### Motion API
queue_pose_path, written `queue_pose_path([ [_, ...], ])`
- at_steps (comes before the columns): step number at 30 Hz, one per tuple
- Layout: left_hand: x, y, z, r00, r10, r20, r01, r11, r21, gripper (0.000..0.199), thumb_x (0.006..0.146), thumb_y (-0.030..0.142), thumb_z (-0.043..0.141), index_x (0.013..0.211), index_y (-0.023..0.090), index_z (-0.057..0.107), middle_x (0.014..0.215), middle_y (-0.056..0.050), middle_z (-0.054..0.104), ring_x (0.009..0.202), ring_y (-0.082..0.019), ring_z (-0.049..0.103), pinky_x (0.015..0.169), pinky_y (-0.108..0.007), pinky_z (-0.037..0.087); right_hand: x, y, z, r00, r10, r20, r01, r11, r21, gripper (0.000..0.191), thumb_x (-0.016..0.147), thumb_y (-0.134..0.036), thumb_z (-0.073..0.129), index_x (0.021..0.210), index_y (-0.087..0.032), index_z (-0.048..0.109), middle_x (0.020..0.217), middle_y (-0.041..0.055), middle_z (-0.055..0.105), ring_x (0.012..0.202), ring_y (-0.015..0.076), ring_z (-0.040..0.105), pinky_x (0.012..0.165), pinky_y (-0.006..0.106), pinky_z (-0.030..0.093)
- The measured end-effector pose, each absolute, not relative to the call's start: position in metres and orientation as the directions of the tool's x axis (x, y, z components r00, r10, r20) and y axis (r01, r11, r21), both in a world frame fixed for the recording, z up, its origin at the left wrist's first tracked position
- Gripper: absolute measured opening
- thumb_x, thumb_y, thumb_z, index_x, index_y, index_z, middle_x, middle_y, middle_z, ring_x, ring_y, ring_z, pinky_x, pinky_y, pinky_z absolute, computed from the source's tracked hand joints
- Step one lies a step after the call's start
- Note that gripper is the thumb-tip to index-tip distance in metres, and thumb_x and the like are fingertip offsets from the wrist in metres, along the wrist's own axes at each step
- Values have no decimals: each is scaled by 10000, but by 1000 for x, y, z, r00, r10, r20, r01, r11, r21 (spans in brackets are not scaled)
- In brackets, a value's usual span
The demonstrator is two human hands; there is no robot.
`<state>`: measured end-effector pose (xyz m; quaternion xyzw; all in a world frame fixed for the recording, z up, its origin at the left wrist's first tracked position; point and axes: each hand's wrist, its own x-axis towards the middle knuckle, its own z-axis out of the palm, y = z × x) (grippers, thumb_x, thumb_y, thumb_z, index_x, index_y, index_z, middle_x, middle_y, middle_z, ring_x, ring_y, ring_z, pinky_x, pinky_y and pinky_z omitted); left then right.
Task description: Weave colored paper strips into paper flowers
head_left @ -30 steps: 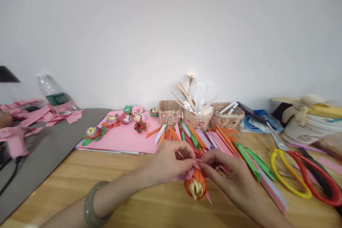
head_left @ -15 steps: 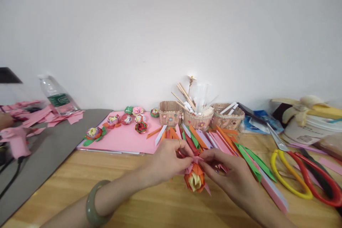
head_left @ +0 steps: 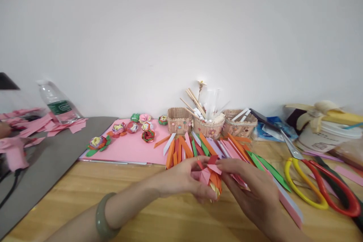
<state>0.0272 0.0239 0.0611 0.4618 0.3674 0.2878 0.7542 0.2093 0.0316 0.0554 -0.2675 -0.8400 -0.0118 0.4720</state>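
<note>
Between my two hands, above the wooden table, is a folded paper flower (head_left: 211, 176) with pink, red and orange outer petals and a pale yellow centre. My left hand (head_left: 188, 181) wraps around its left and lower side, fingers closed on it. From the right, my right hand (head_left: 248, 181) pinches a pink petal at the flower's upper edge. My left fingers partly cover the yellow centre. Just beyond my hands lie many folded paper strips (head_left: 184, 147) in orange, white, pink, green and purple.
Finished paper flowers (head_left: 148, 135) rest on pink paper sheets (head_left: 127, 151) at the left. Three small baskets (head_left: 180, 123) stand against the wall. Scissors (head_left: 306, 185) and a tub (head_left: 320, 136) are at right. A water bottle (head_left: 58, 104) and pink glue gun (head_left: 14, 153) sit far left, beside another person's hand.
The flower has turned so that its yellow centre faces more down and right. My left hand has shifted from pinching the top to cupping its side.
</note>
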Motion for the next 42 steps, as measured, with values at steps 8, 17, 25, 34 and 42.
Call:
queue_pose_path([
  [8,31,27,55,266,963,44,11,-49,999,658,544,224,777,1150,223,522,1160,-56,560,983,-187,551,836,-277,426,205,34,63,-277,799,533,452,598,-662,137,847,-264,486,763,-204,576,674,5,571,607,142,534,542,235,428],
  [17,35,28,50,223,959,173,259,-230,938,388,544,213,776,888,162,604,914,-33,562,875,-195,513,784,-302,402,195,33,67,-437,899,-34,230,75,-970,367,741,-507,556,593,-172,526,510,-43,432,471,90,356,438,205,277],
  [25,38,26,53,173,969,176,109,-196,975,415,546,152,768,907,150,563,929,-38,539,924,-193,496,846,-296,372,195,32,66,-448,885,-126,215,-30,-976,394,720,-537,562,597,-167,500,472,-55,424,419,66,304,397,193,211],
  [34,39,23,58,129,976,177,5,-180,984,412,519,180,780,865,152,558,904,-35,525,923,-197,498,848,-293,381,194,31,65,-451,883,-130,237,-22,-971,380,741,-515,543,601,-167,487,446,-61,428,404,61,277,392,192,189],
  [42,43,16,53,159,987,2,-161,24,987,391,610,250,722,962,164,576,910,-26,544,884,-170,513,776,-262,398,186,27,58,-427,901,-79,291,54,-955,375,748,-498,535,577,-165,513,463,-44,472,408,64,335,379,184,231],
])
